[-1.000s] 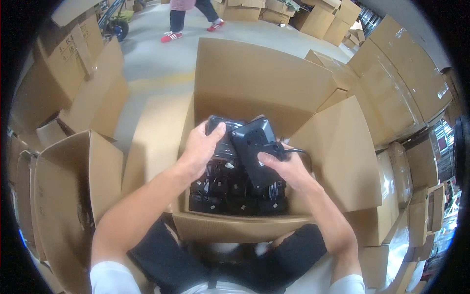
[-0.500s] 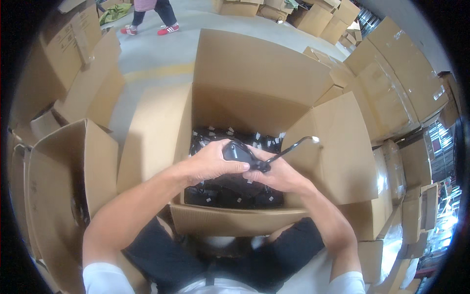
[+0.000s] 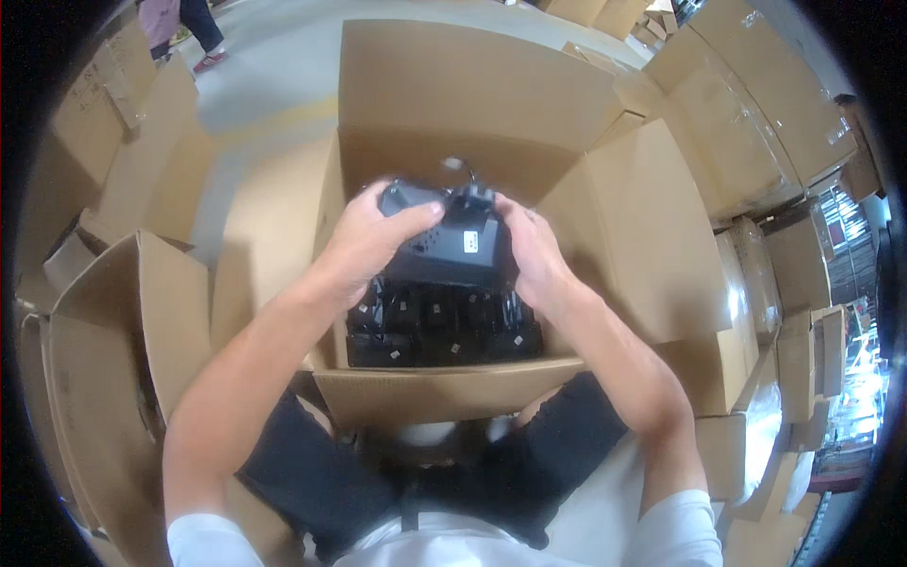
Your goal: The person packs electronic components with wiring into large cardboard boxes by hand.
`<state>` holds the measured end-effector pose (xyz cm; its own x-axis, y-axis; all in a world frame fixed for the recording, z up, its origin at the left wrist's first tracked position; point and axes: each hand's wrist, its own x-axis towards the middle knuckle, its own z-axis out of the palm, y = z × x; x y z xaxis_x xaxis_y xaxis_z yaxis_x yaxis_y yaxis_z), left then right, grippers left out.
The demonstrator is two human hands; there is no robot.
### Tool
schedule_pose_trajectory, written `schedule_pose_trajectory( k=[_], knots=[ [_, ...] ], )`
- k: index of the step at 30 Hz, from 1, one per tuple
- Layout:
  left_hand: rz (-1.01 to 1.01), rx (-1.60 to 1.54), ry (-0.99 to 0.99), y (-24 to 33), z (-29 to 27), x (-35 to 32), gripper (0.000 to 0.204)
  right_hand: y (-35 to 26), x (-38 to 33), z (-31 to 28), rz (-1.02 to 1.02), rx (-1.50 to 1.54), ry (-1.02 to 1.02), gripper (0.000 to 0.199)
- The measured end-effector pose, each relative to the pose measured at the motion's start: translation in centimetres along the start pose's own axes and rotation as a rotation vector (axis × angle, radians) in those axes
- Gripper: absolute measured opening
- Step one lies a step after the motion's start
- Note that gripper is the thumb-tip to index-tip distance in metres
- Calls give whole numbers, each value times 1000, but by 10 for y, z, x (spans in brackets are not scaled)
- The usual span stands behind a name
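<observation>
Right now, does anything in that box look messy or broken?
Nothing stands out. Both hands, left and right, hold a black device above the open box; more black devices sit packed in rows inside. No damage shows.

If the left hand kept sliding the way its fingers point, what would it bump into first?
Probably the right hand. The left hand lies on the black boxy plastic device, fingers pointing right across its top, and the right hand grips the opposite end. Depth is hard to judge.
</observation>
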<state>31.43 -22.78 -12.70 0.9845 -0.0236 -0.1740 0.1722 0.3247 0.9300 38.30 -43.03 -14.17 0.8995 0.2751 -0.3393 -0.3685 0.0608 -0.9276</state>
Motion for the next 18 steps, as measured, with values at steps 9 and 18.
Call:
schedule_pose_trajectory(
  k=[9, 18],
  knots=[
    [388, 395, 411, -5, 23, 26, 48, -15, 7, -3, -71, -26, 215, 29],
    [234, -195, -4, -14, 49, 18, 48, -24, 13, -5, -241, 182, 203, 32]
  ],
)
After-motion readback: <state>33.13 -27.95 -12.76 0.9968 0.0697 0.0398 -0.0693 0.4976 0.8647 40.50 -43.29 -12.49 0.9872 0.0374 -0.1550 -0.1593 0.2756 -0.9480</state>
